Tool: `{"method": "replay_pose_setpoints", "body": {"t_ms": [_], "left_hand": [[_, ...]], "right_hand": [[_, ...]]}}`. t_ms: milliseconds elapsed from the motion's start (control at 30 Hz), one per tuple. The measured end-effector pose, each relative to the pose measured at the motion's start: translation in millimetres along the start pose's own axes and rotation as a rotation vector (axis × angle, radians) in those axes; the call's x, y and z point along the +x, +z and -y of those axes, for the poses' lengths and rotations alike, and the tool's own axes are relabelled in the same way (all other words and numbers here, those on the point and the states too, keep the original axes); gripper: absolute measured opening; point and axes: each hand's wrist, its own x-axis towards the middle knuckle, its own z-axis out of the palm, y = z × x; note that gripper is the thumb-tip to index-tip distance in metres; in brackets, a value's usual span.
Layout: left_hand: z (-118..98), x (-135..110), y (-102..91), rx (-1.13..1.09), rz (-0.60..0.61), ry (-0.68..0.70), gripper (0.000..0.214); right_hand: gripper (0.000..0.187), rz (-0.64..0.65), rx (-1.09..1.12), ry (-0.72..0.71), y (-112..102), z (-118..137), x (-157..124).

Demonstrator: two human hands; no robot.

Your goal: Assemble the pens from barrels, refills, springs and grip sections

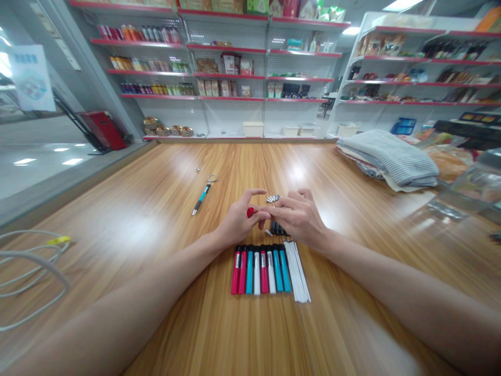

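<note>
Two hands are working together on a red pen piece (pixel 250 212) over a wooden table (pixel 176 324).
In the head view, the left hand (pixel 242 216) is gripping the red pen piece, its index finger extending free; the right hand (pixel 298 214) is bringing its fingertips against the left's, and whether they are pinching anything cannot be told. Nearer the person, eight red, blue and white pen barrels (pixel 264 274) are lying in a row, with white refills (pixel 298 274) just beside them. Silver pen tips (pixel 273 198) are fanning out beyond the fingers, and a blue pen (pixel 202 198) is lying farther left.
</note>
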Motion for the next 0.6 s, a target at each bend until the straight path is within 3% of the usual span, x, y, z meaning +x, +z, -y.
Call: {"method": "replay_pose_setpoints", "body": {"t_ms": [200, 400, 600], "left_hand": [[7.1, 1.4, -3.5, -0.016, 0.026, -0.038, 0.053], [8.2, 0.5, -8.6, 0.027, 0.101, 0.022, 0.024], [7.9, 1.0, -9.9, 0.253, 0.156, 0.090, 0.026]], "right_hand": [[0.023, -0.051, 0.020, 0.019, 0.6, 1.8, -2.0], [0.022, -0.123, -0.015, 0.086, 3.4, 2.0, -2.3], [0.021, -0.122, -0.044, 0.086, 2.5, 2.0, -1.9]]}}
